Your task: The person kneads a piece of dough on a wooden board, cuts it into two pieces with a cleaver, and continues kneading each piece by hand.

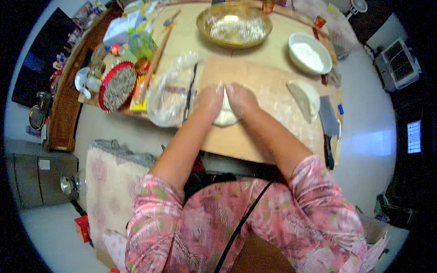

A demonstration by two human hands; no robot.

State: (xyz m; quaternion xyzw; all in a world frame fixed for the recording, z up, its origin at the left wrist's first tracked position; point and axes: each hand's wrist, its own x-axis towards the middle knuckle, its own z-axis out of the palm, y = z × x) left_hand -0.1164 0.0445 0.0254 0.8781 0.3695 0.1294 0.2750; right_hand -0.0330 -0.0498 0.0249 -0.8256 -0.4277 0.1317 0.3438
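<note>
My left hand (pixel 209 97) and my right hand (pixel 241 99) press on either side of a round piece of pale dough (pixel 226 116) lying on a floured wooden board (pixel 266 133). Their fingertips nearly meet at the far side of the dough, and flour dusts the skin. Whether the fingers close on it is hard to tell, as the hands are blurred and cover much of it. To the right, a half-moon piece of dough (pixel 306 99) rests on the board, with a cleaver (pixel 328 117) beside it, its dark handle towards me.
Beyond the board stand a golden metal basin (pixel 235 42) with flour and a bowl of white flour (pixel 309 58). On the left are a clear plastic bag (pixel 164 105), a dark thin stick (pixel 190 90), a wooden rolling pin (pixel 157 61) and a red-rimmed basket (pixel 117 85).
</note>
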